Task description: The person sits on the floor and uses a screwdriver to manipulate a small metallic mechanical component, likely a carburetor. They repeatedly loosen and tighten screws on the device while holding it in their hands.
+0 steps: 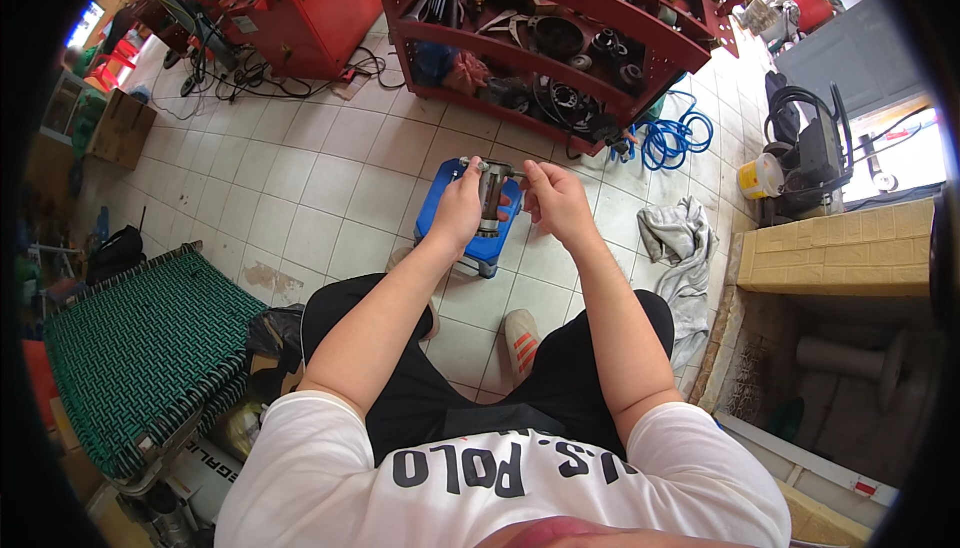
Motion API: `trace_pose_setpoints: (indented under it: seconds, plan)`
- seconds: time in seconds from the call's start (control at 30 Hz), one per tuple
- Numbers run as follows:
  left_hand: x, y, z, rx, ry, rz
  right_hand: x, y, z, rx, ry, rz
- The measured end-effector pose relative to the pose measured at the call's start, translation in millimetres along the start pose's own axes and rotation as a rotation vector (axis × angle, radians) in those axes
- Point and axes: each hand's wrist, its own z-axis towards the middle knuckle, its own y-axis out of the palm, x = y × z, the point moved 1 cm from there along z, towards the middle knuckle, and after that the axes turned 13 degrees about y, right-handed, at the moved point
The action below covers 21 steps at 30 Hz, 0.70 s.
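Between my knees stands a low blue plastic stool [441,191]. A steel mechanical part [491,204] is at its top, cage-like, with long bars and a ring at its near end. My left hand [460,211] is closed on the left side of this part, thumb along its far end. My right hand [556,204] is closed in a pinch at the far right end, where a short dark metal rod [515,175] sticks out. The fingers partly hide both the rod and the part, so I cannot tell whether the part rests on the stool.
Ahead stands a red tool cart [520,58] full of metal parts. A coiled blue hose [677,138] lies beside it. Grey cloth [680,238] lies on the tiles at right, near a yellow-and-white bucket [761,177]. A green woven seat [150,348] is at left.
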Motion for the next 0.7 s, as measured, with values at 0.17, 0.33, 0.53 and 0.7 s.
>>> trace_pose_setpoints:
  seconds: [0.17, 0.33, 0.53, 0.7]
  plan:
    - [1, 2, 1, 0.008, 0.034, 0.020, 1, 2, 1, 0.081, -0.065, -0.090]
    - [-6, -2, 3, 0.016, 0.046, 0.058, -3, 4, -4, 0.217, -0.230, -0.307]
    - [-2, 0, 2, 0.037, 0.043, 0.061, -7, 4, -7, 0.250, -0.318, -0.370]
    - [-2, 1, 1, 0.028, 0.073, 0.081, -9, 4, -7, 0.183, -0.077, -0.082]
